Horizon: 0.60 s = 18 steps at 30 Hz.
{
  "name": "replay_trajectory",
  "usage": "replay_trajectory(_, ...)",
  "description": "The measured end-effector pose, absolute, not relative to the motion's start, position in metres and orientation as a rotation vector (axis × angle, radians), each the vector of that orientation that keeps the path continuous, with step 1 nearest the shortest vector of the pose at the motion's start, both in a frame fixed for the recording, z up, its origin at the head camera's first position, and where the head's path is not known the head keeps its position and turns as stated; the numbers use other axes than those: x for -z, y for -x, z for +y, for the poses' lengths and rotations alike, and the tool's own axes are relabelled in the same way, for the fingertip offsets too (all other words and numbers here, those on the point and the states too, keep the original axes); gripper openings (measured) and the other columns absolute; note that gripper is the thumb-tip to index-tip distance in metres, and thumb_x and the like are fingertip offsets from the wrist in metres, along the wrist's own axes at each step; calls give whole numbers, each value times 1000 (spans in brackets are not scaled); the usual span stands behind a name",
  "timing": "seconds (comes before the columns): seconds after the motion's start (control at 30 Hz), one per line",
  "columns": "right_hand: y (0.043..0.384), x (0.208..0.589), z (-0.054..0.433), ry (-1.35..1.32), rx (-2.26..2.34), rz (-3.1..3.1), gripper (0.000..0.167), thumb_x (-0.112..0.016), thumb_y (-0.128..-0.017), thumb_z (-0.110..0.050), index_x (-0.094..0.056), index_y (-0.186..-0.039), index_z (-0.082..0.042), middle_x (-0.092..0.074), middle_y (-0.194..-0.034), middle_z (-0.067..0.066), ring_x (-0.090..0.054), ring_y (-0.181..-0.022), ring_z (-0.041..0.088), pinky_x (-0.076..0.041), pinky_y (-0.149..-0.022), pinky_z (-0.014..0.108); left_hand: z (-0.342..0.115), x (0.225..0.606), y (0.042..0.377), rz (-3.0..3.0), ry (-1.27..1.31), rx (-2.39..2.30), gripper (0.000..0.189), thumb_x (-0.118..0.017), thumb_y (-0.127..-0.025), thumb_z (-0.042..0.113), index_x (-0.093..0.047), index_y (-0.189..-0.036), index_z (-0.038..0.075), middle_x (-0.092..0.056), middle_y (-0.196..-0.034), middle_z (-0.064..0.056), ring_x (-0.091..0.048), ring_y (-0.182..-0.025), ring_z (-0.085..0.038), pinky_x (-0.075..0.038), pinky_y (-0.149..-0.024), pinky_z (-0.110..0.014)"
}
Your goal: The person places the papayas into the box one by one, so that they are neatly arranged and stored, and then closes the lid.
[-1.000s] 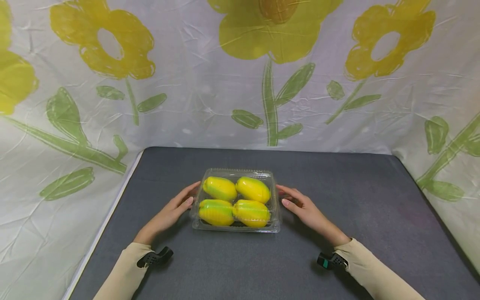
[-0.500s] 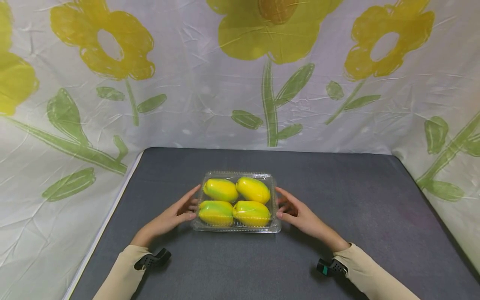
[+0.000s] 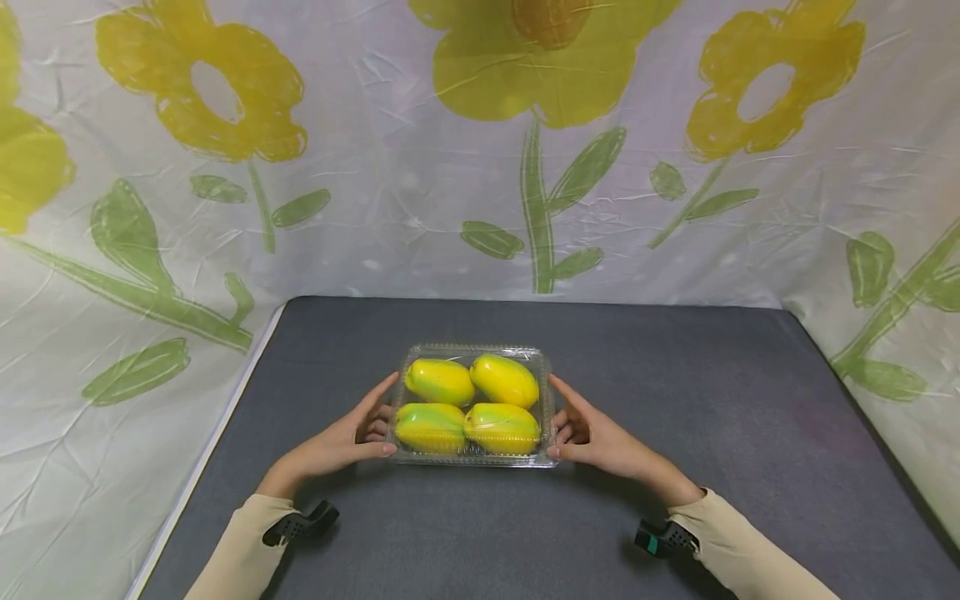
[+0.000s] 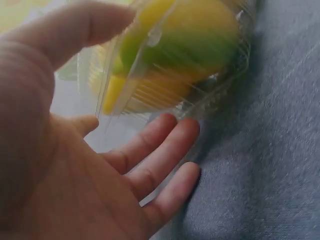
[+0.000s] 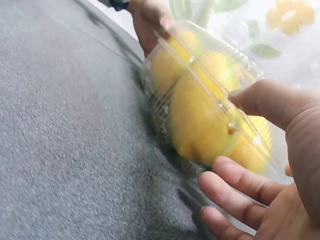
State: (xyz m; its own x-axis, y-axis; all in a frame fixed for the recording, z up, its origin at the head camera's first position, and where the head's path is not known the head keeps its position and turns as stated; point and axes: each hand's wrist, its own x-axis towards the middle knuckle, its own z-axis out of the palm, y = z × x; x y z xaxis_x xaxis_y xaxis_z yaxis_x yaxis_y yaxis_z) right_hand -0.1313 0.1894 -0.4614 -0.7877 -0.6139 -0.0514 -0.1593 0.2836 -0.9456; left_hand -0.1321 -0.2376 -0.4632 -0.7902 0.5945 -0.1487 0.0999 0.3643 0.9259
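A clear plastic clamshell box [image 3: 474,461] sits on the dark cloth, its lid down over several oblong yellow fruits [image 3: 504,380] with green patches. My left hand [image 3: 330,446] is at the box's left side, thumb on the near corner and index finger reaching along toward the back. Mirroring it, my right hand [image 3: 611,442] touches the right side, thumb at the near right corner. In the left wrist view the thumb lies over the rim and the other fingers [image 4: 165,155] stretch loosely below it. The right wrist view shows similarly extended fingers [image 5: 235,195] beside the box.
Dark grey cloth [image 3: 480,533] covers the table. A white curtain [image 3: 375,208] printed with yellow flowers hangs behind and at both sides. Black wrist cameras [image 3: 302,523] are strapped over the beige sleeves [image 3: 243,546].
Both thumbs have slid toward me along the box's sides to its near corners, and the hands have spread wider. The box sits very slightly nearer.
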Motion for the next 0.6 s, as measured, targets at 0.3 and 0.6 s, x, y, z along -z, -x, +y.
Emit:
replay_trajectory(0.3, 128, 463, 188, 757, 1618, 1991, 95, -62, -93, 1, 2, -161, -16, -66, -91, 19, -66, -82, 8, -58, -77, 24, -234, 462, 128, 2006, -681, -1520, 91, -56, -100, 7, 10, -159, 27, -58, -86, -6, -61, -75, -17, -56, -72, -33)
replay_trajectory(0.6, 124, 457, 181, 543, 1650, 1873, 102, -68, -93, -7, 8, -160, -25, -70, -88, 19, -70, -81, 19, -62, -77, 40, -232, 460, 126, 1945, -555, -1562, 91, -59, -99, 10, 6, -159, 33, -63, -84, -4, -65, -78, -22, -57, -76, -33)
